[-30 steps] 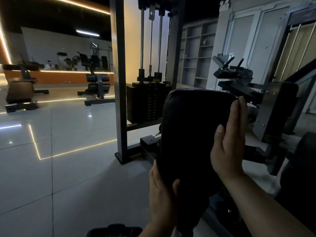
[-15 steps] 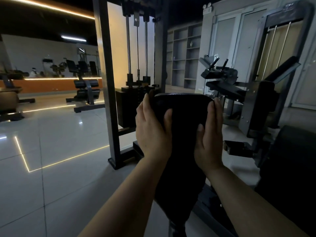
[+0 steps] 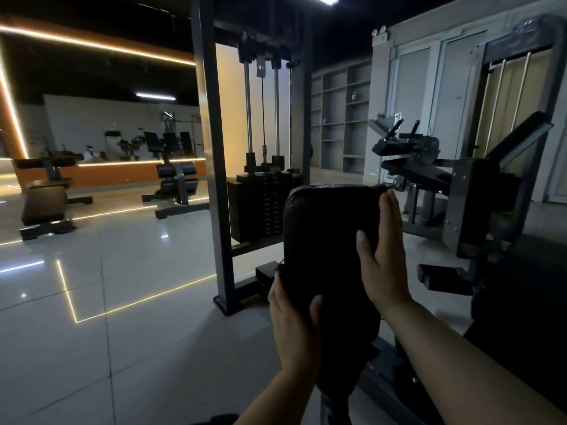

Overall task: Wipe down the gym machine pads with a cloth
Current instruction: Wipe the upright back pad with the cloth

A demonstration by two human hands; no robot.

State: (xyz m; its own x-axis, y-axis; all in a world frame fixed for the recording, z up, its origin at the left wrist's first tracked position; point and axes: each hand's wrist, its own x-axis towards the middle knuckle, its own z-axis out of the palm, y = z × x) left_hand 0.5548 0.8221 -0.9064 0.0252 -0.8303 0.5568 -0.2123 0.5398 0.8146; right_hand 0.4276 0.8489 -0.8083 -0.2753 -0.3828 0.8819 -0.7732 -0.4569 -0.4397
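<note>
While both hands worked on the black back pad [image 3: 329, 240], the clearest risk was that the wiping would miss part of it. The left hand [image 3: 293, 329] held the lower left edge of the pad, with the thumb lying on the front face and the fingers going round the edge out of view. The right hand [image 3: 382, 256] lay flat along the right edge, its fingers straight and close together and the thumb spread onto the front. I could not tell whether a cloth was under either hand; if there was one, it was as dark as the pad and did not stand out. In such dim light a dark cloth on dark upholstery could slip or bunch without being noticed, and wet streaks would be difficult to check, in my judgement. Pressing from one side only could also turn or rock the pad on its support.

The pad was an upright rounded rectangle, near and in the middle of the scene, with soft corners and a fine pebbled, leather-like cover that caught a little light along its top edge. Far behind it stood the weight stack [image 3: 264, 207], a block of flat black plates between two smooth metal guide rods, inside a grey steel frame [image 3: 214, 167] with square posts. The tiled floor [image 3: 122, 286] at the left was glossy and reflected the light strips.
</note>
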